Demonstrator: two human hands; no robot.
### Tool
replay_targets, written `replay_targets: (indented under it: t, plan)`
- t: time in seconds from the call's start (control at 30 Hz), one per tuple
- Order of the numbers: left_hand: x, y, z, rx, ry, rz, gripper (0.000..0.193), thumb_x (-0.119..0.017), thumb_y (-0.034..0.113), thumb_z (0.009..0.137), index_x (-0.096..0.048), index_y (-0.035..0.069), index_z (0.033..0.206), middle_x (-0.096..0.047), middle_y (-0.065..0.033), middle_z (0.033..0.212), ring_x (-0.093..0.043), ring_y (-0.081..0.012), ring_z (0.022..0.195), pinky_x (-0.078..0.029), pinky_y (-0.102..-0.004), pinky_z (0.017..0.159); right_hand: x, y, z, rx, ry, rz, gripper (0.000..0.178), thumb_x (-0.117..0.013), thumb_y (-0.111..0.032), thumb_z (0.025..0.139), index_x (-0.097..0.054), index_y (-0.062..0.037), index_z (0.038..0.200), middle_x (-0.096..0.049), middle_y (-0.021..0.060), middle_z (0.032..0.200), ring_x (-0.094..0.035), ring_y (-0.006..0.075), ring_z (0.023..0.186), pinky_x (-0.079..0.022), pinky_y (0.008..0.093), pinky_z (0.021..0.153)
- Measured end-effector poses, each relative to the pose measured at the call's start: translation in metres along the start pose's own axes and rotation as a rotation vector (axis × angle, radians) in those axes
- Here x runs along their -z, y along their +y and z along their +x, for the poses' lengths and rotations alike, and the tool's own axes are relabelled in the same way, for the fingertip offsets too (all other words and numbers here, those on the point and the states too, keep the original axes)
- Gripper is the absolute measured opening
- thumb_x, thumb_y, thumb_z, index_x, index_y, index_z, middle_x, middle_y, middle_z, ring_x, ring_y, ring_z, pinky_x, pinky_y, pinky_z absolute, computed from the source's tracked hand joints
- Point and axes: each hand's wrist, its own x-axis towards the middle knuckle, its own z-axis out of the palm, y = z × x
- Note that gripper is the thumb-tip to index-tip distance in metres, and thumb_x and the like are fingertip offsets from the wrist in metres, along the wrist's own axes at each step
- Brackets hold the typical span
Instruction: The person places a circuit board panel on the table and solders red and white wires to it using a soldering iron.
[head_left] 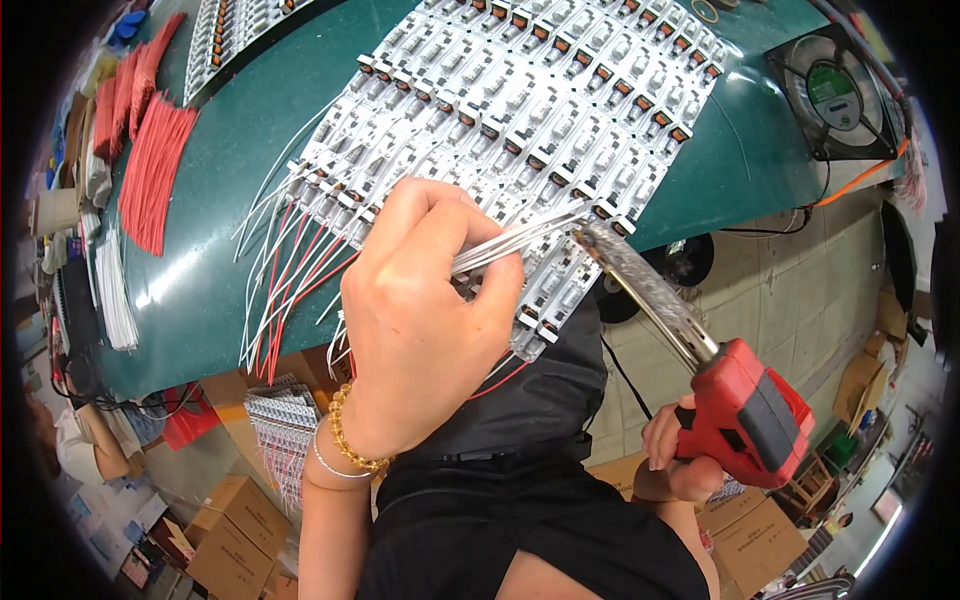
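My left hand (425,310) is closed in a pinch round a small bundle of white wires (500,248). The wire ends reach right, to the near right part of a white circuit board panel (540,90). In my right hand (680,455) is a red and black soldering gun (745,410), gripped by its handle. Its metal barrel slants up and left, and the tip comes close to the wire ends at the board; whether they touch I cannot make out. Rows of small parts with orange and black coils cover the panel. White and red wires (285,300) hang off its left edge.
The panel lies on a green table (200,300). Bundles of red wires (155,180) and white wires (115,290) lie at the left. A black fan (835,95) stands at the far right. Below are cardboard boxes (240,540) and stacked wired boards (285,430). Part of another person (95,440) shows at lower left.
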Motion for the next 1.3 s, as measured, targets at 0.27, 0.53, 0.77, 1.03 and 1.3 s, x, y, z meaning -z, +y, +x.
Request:
replay_targets:
  t: [0.27,0.53,0.77,1.03,1.3]
  plan:
    - [0.0,0.0,0.0,-0.011,0.008,0.005,0.009,-0.063,-0.003,0.065,-0.056,-0.001,0.069,-0.054,-0.0105,0.075,-0.057,-0.0268,0.061,-0.044,-0.0326,0.052,-0.004,-0.001,-0.001,0.067,0.096,-0.025,0.092,-0.053,-0.067,0.075,-0.036,0.0103,0.122,-0.042,-0.003,0.045,-0.041,0.0084,0.037,-0.035,0.0209,0.038]
    - [0.001,0.0,0.0,-0.021,0.006,0.013,0.009,-0.063,-0.004,0.065,-0.055,-0.001,0.069,-0.054,-0.0107,0.075,-0.056,-0.0275,0.061,-0.043,-0.033,0.052,-0.005,-0.004,0.001,0.056,0.069,-0.003,0.091,-0.053,-0.066,0.076,-0.036,0.0114,0.121,-0.042,-0.0025,0.046,-0.041,0.0088,0.037,-0.035,0.0209,0.038]
    - [0.003,-0.002,-0.002,-0.03,0.005,0.007,0.007,-0.064,-0.003,0.068,-0.059,-0.001,0.072,-0.056,-0.0095,0.077,-0.054,-0.0225,0.054,-0.042,-0.0304,0.049,0.014,0.007,0.0,0.148,-0.076,0.141,0.092,-0.051,-0.066,0.076,-0.033,0.0118,0.122,-0.043,-0.0013,0.047,-0.042,0.0093,0.036,-0.036,0.0214,0.039]
    - [-0.001,0.004,-0.007,0.024,0.012,-0.062,0.008,-0.07,0.0,0.069,-0.064,-0.001,0.075,-0.06,-0.0026,0.081,-0.033,-0.0013,0.048,-0.024,-0.0185,0.043,0.011,0.001,-0.01,0.117,-0.092,0.059,0.089,-0.052,-0.067,0.075,-0.037,0.0093,0.118,-0.043,-0.0022,0.046,-0.041,0.0094,0.036,-0.035,0.0212,0.039]
    - [-0.001,0.005,-0.008,0.008,-0.035,0.01,0.008,-0.068,0.001,0.067,-0.064,0.002,0.073,-0.059,-0.0061,0.082,-0.055,-0.0173,0.053,-0.042,-0.027,0.047,0.003,-0.002,-0.013,0.026,0.083,0.0,0.084,-0.057,-0.067,0.071,-0.043,0.0051,0.111,-0.042,-0.0026,0.047,-0.042,0.0088,0.038,-0.036,0.0207,0.041]
